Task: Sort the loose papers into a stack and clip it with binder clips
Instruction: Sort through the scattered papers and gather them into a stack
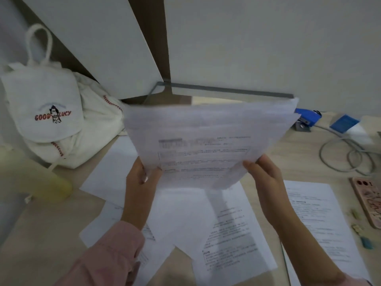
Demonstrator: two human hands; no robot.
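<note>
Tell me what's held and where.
The paper stack: left hand has its grip on the lower left corner, right hand on the lower right.

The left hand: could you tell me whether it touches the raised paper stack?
Touching. The head view shows the left hand pinching the paper stack at its corner.

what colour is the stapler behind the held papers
Blue, with a grey metal base. The stapler shows in the head view, on the desk just right of the held papers.

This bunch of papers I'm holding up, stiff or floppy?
The paper bunch likely flops: thin sheets, gripped only at the near edge by left hand and right hand. Its far corner looks staggered, so sheets may slip.
</note>
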